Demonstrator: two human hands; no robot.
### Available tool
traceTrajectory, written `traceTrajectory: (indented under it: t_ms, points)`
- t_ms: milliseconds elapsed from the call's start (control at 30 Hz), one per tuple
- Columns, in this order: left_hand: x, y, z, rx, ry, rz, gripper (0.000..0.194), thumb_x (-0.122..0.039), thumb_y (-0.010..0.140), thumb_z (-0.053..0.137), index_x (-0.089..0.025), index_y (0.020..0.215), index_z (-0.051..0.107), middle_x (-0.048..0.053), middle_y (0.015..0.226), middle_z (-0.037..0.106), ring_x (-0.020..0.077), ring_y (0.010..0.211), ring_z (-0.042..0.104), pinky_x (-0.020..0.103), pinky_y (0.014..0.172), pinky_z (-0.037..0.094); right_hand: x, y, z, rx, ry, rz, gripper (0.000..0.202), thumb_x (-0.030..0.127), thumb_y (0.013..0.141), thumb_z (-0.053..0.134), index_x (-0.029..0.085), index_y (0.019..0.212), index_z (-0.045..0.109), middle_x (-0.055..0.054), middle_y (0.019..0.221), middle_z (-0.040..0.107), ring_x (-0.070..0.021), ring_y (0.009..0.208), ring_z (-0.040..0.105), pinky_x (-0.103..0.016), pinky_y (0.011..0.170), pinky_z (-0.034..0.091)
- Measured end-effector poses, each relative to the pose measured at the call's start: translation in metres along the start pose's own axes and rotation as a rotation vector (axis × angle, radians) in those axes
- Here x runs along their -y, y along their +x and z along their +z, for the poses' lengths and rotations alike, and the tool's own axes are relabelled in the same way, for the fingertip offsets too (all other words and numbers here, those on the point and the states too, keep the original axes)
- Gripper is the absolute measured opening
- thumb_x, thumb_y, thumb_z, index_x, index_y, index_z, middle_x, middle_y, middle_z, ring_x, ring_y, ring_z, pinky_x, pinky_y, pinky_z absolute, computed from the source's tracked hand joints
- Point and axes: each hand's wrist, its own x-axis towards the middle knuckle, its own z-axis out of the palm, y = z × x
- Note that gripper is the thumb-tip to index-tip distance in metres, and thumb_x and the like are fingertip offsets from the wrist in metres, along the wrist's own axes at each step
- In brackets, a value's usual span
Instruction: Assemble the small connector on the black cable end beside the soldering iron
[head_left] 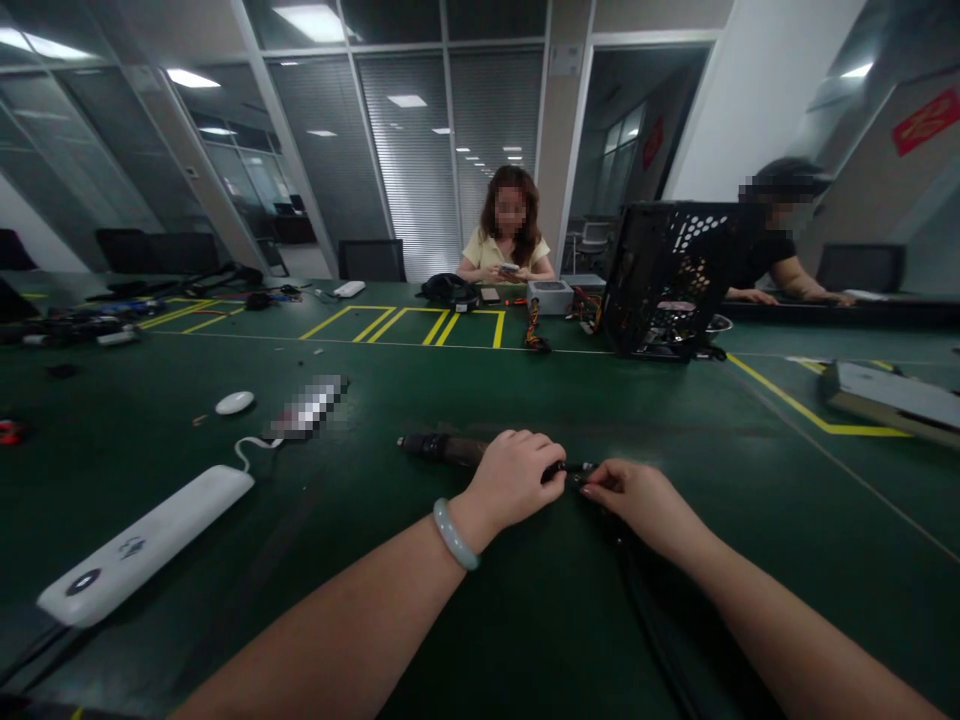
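Note:
A dark, cylindrical tool (pixel 451 449) lies sideways on the green table, its metal tip pointing left. My left hand (pixel 517 475), with a pale bangle at the wrist, is wrapped over the tool's right part. Close to the tool's right end, my right hand (pixel 636 498) pinches a small dark part at the start of a black cable (pixel 637 580). The cable runs from there down toward the table's near edge. My fingers hide the exact shape of the part and whether it touches the tool.
A white power strip (pixel 154 540) lies at left, near a white oval object (pixel 235 403). Across the table stand a black computer case (pixel 675 280) and a grey power supply (pixel 550 297). Two people sit on the far side. A flat metal box (pixel 896 398) lies at right.

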Motion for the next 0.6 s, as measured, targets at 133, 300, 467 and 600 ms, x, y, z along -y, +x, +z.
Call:
traceTrajectory:
  t_ms: [133, 300, 467, 600]
  points:
    - [0.0, 0.001, 0.002, -0.011, -0.008, -0.022, 0.015, -0.032, 0.089, 0.056, -0.021, 0.097, 0.062, 0.001, 0.095, 0.065, 0.018, 0.089, 0.058, 0.035, 0.082, 0.043, -0.007, 0.004, 0.002, 0.036, -0.002, 0.018, 0.021, 0.041, 0.081, 0.061, 0.021, 0.084, 0.069, 0.0, 0.072, 0.07, -0.0158, 0.063, 0.062, -0.023, 0.054, 0.039]
    - [-0.003, 0.002, 0.003, -0.019, -0.033, -0.026, 0.009, -0.028, 0.088, 0.058, -0.021, 0.092, 0.061, -0.001, 0.093, 0.064, 0.0171, 0.089, 0.058, 0.034, 0.083, 0.042, -0.009, 0.003, -0.004, 0.168, 0.051, 0.013, 0.022, 0.041, 0.081, 0.061, 0.021, 0.087, 0.068, -0.001, 0.078, 0.071, -0.0162, 0.068, 0.064, -0.023, 0.057, 0.041]
    - [-0.007, 0.001, 0.006, -0.023, -0.063, -0.004, 0.004, -0.021, 0.087, 0.058, -0.021, 0.089, 0.061, -0.001, 0.091, 0.065, 0.0175, 0.09, 0.057, 0.035, 0.084, 0.042, -0.01, 0.001, -0.009, 0.221, 0.093, -0.046, 0.023, 0.04, 0.084, 0.057, 0.021, 0.091, 0.067, -0.001, 0.08, 0.071, -0.0164, 0.071, 0.064, -0.024, 0.06, 0.042]
    - [-0.006, 0.002, 0.006, -0.024, -0.091, -0.012, 0.007, -0.022, 0.087, 0.058, -0.021, 0.093, 0.061, -0.001, 0.094, 0.065, 0.0177, 0.091, 0.058, 0.036, 0.087, 0.042, -0.008, 0.001, -0.008, 0.211, 0.087, -0.008, 0.023, 0.039, 0.084, 0.056, 0.02, 0.088, 0.067, -0.001, 0.076, 0.07, -0.0164, 0.067, 0.064, -0.024, 0.057, 0.042]
